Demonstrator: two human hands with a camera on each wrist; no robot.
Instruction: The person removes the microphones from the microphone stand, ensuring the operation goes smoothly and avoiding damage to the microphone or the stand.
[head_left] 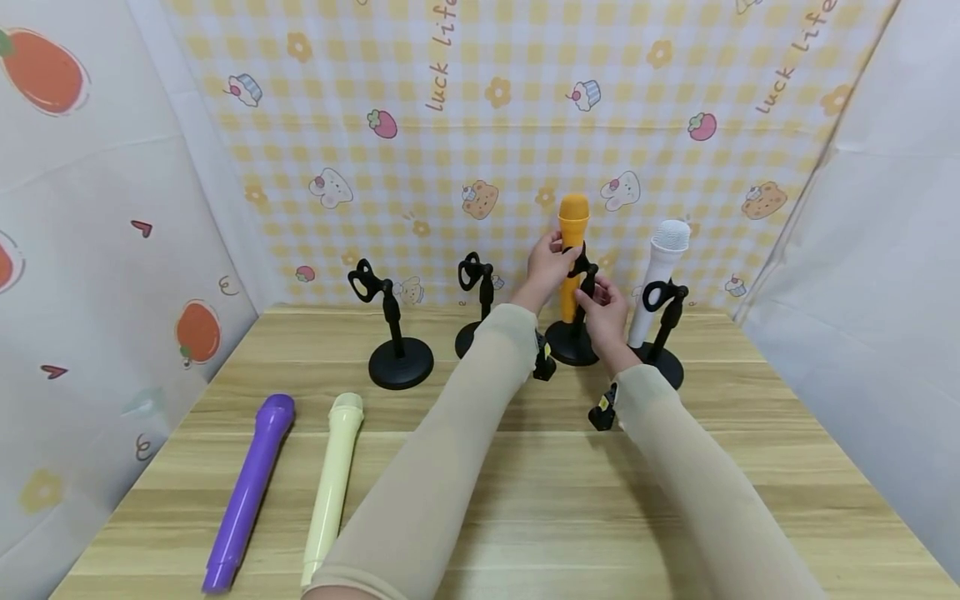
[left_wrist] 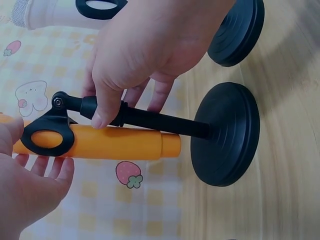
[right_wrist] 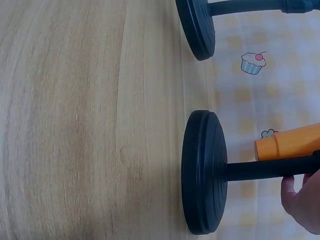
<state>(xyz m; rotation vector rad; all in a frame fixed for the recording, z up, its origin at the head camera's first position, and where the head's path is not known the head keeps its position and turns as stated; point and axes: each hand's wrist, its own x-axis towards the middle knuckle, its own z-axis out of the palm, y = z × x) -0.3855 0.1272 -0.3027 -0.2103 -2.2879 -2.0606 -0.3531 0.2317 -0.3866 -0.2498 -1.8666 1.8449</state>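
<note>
From the head view, I have the orange microphone (head_left: pixel 573 250) upright in the black stand (head_left: pixel 576 333), just left of the white microphone (head_left: pixel 660 271); my left hand (head_left: pixel 550 267) curls round its upper body. In the left-wrist view my right hand (left_wrist: pixel 150 55) pinches the stand's stem. The right-wrist view shows the stand's base flat on the counter (right_wrist: pixel 75 125).

Staged tabletop booth, not a lived-in room: wooden table (head_left: pixel 525 500) boxed in by printed cartoon backdrop cloth (head_left: pixel 487 125) straight beyond the hands and plain white sheets (head_left: pixel 885 292) on both sides. Toy microphones (head_left: pixel 247 492) and stands (head_left: pixel 397 358) laid out like props.
</note>
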